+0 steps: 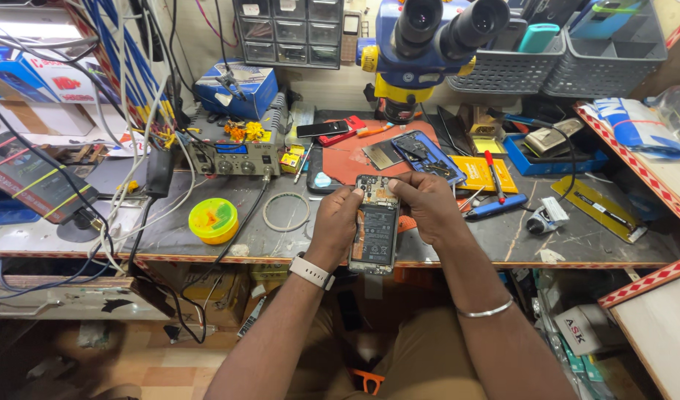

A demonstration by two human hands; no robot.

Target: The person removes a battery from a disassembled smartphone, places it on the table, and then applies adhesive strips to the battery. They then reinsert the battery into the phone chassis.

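Opened phone (pixel 375 226), back cover off, black battery and circuit board exposed, held upright-lengthwise just above the near edge of the worktop (pixel 206 237). Left hand (pixel 338 218) grips the phone's left side, fingers (pixel 354 194) curled up to its top corner; pale watch on that wrist. Right hand (pixel 429 204) clasps the phone's right side, fingers (pixel 401 191) pressed on the upper board area; thin metal bangle on that forearm. Both hands closed on the phone. Just behind the phone: red work mat (pixel 354 159) with a second phone body in a blue frame (pixel 426 155) lying on it. Right of the phone: red-handled screwdriver (pixel 494 174) across a yellow pad (pixel 482 176), blue tool (pixel 495 207) beside it. Left of the phone: loop of thin wire (pixel 286 212), then a round yellow-green tub (pixel 213 220). Farther behind and left of the phone, a grey power unit (pixel 232 157) with knobs. Above the phone, a blue-and-yellow microscope (pixel 429 52) overhangs the mat.
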